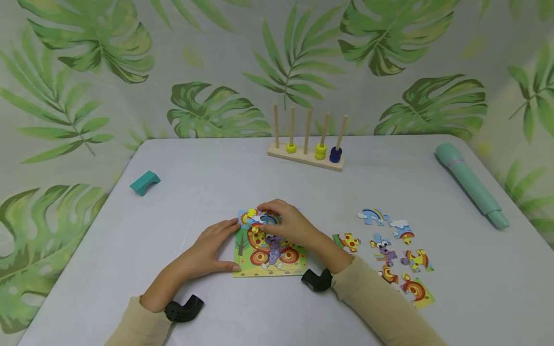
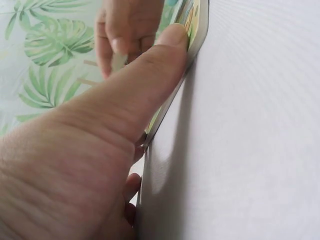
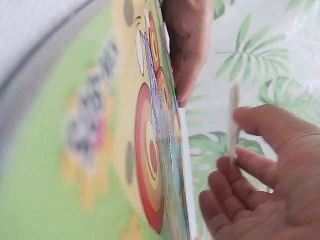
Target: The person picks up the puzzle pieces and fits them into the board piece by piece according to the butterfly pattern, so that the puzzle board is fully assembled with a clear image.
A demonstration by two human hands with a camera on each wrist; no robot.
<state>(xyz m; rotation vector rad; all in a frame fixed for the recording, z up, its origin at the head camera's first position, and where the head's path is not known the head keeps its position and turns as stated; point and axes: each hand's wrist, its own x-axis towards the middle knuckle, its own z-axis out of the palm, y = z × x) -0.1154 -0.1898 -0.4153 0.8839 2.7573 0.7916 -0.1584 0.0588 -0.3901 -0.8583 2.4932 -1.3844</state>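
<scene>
Beige sleeves (image 1: 383, 302) are closest to us, at about 4 and 8 o'clock if we put the butterfly puzzle (image 1: 270, 270) at the middle of the dial, each with a black gadget (image 1: 183, 310) at the wrist. So, our hands: the left hand (image 1: 209, 247) is spread wide along the puzzle's 9 o'clock side, thumb on its near corner, fingertips at the far one. Our right hand (image 1: 292, 225) pinches a puzzle piece (image 3: 233, 122) above the board, and the right wrist view shows us that piece edge-on, not touching it. More loose pieces (image 1: 384, 250) are scattered around 3 o'clock on the bench (image 1: 207, 168). Further out we've got a wooden peg stand (image 1: 303, 157) with yellow and blue beads at 1, a teal block (image 1: 144, 182) at 10, and a mint-green microphone (image 1: 472, 185) between 2 and 3.
</scene>
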